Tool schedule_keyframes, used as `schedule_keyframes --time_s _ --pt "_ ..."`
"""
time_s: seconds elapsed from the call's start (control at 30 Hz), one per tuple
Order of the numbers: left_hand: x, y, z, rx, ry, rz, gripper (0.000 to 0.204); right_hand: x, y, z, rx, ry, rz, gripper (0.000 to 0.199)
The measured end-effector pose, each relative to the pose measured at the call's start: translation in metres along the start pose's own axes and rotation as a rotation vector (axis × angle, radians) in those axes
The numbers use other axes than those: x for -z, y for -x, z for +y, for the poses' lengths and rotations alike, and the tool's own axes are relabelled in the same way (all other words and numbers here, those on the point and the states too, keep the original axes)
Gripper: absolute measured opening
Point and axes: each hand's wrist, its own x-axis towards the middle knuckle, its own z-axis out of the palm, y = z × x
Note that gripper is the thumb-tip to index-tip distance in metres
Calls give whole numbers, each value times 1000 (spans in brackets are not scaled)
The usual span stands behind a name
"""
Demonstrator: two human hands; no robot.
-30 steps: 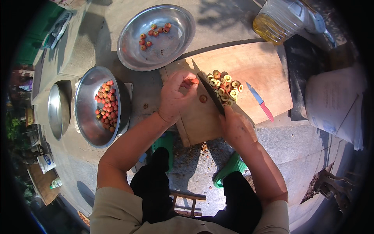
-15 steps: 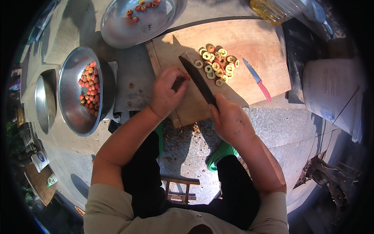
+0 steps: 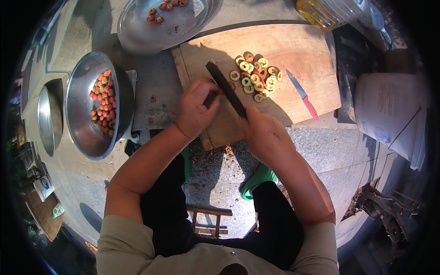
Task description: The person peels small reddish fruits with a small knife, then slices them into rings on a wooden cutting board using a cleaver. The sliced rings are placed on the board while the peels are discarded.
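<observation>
On the wooden cutting board [image 3: 293, 55], seen from the head camera, the right hand [image 3: 266, 133] is closed around the handle of a dark knife [image 3: 225, 89], the handle itself hidden inside the fist. Beside the blade, the left hand [image 3: 196, 110] curls its fingers down onto the board; whatever it pins is covered and cannot be made out. A pile of sliced fruit [image 3: 255, 75] lies just past the blade, with a small red-handled knife [image 3: 302, 95] nearby. A metal bowl [image 3: 80, 119] of whole red fruit sits to the left.

red fruit [image 3: 104, 101], pink-handled blue knife [image 3: 302, 95], green shoes [image 3: 257, 179]
</observation>
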Motion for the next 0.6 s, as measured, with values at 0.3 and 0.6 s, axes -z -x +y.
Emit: schedule_keyframes --time_s 0.3,0.6 --pt "-4 1 0 -80 -67 70 17 -5 -16 -4 -1 81 27 19" --pt "-4 1 1 -33 3 77 18 9 11 -5 -66 1 -29 16"
